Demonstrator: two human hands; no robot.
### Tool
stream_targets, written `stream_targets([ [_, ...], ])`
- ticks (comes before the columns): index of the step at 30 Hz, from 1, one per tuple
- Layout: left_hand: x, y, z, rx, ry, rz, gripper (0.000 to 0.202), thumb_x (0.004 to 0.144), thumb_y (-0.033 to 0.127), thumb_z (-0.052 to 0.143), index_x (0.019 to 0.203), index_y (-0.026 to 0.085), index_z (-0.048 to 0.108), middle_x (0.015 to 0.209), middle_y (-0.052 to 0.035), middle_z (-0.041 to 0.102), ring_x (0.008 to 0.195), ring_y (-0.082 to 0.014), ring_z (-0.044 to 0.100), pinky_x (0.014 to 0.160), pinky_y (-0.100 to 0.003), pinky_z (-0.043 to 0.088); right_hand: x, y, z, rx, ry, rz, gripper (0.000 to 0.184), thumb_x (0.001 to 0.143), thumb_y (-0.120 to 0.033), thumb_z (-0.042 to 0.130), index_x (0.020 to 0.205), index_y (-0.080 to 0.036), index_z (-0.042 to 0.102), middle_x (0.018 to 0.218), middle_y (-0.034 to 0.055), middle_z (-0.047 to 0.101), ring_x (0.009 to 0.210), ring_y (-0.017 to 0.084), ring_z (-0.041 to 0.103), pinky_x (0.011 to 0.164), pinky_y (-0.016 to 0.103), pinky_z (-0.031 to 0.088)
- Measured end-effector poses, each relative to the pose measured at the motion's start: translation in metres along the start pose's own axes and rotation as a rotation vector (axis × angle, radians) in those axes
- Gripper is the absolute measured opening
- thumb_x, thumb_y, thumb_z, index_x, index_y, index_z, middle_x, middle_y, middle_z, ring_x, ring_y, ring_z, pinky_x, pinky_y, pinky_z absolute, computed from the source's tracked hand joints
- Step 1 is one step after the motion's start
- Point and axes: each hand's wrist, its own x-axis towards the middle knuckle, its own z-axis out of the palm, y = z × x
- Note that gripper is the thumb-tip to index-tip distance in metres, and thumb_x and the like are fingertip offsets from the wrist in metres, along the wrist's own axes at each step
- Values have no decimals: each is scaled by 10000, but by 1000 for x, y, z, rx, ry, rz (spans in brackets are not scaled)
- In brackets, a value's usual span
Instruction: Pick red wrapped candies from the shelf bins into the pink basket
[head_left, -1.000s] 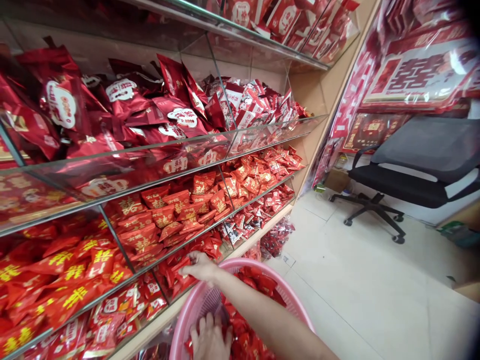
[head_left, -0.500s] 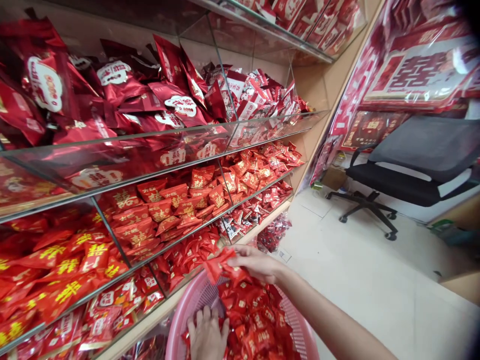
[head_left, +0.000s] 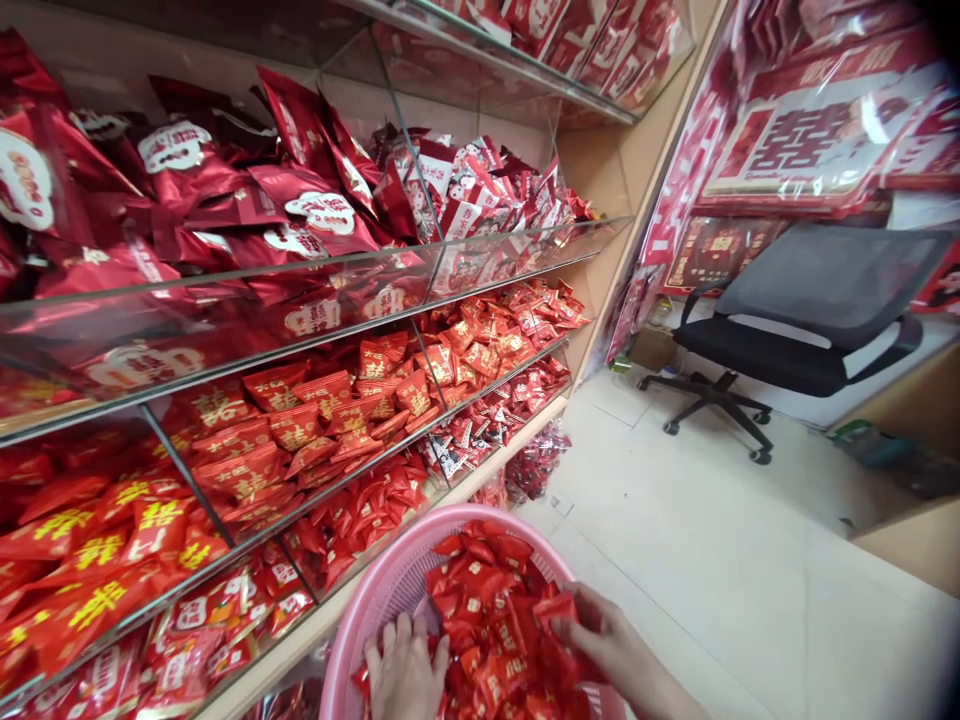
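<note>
A round pink basket (head_left: pixel 375 610) sits low in front of me, heaped with small red candy packets (head_left: pixel 487 590). My left hand (head_left: pixel 405 670) grips the basket's near rim, fingers curled over the edge. Down inside the basket, my right hand (head_left: pixel 600 640) has its fingers closed around a bunch of red packets (head_left: pixel 559 607) on top of the pile. To the left, a glass-fronted shelf (head_left: pixel 360 470) holds more of the same red packets (head_left: pixel 360 510) in its lowest bins.
Tiered glass shelves (head_left: pixel 225 330) full of red packaged sweets fill the left side. A black office chair (head_left: pixel 795 330) stands on the pale tiled floor (head_left: pixel 712 560) at right. Red decorations (head_left: pixel 817 130) cover the far wall. A wooden counter edge (head_left: pixel 915 540) juts in at right.
My right hand pulled a bunch of red packets out of the lowest shelf bin, swung right and down, and now rests in the basket. My left hand stayed on the rim.
</note>
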Motion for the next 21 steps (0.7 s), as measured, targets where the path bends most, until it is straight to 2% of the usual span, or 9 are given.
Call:
stream_targets([
  [3,-1,0,-2,12,-11,-2,573,841,436,193,1202,156,540,1206,-127,549,1121,-270,441,988,-476,192,1,27,13,-121,121,-91,435,734,-514,556,990,-164,589,935,93,670,840,244,636,729,341,523],
  [5,-1,0,-2,18,-24,-7,575,841,439,192,1211,160,532,1222,-128,539,1130,-270,435,989,-474,193,0,35,19,-273,216,-146,442,770,-479,521,1091,-177,553,995,96,667,908,250,628,799,356,511],
  [9,-1,1,-4,24,-39,-9,572,842,440,195,1218,162,525,1245,-127,523,1140,-269,427,994,-463,193,-6,32,20,-470,310,-243,432,808,-409,490,1203,-235,497,1047,81,664,949,238,625,840,351,506],
  [14,0,1,-4,15,-36,-11,566,840,440,210,1219,161,525,1245,-124,527,1139,-269,427,987,-460,207,-9,23,16,-492,337,-295,457,832,-380,483,1268,-249,434,1081,74,656,904,206,644,780,305,534],
  [17,0,0,-2,7,-11,-6,570,836,441,214,1210,154,535,1220,-125,546,1116,-267,443,978,-457,219,-2,24,21,-530,361,-349,486,838,-369,475,1305,-256,403,1168,73,610,1001,212,607,848,326,512],
  [21,0,0,-1,27,0,-14,577,832,443,215,1215,152,534,1234,-125,541,1129,-268,437,984,-459,216,11,38,28,-583,431,-433,500,838,-359,463,1325,-264,397,1259,63,542,1144,236,513,964,394,443],
])
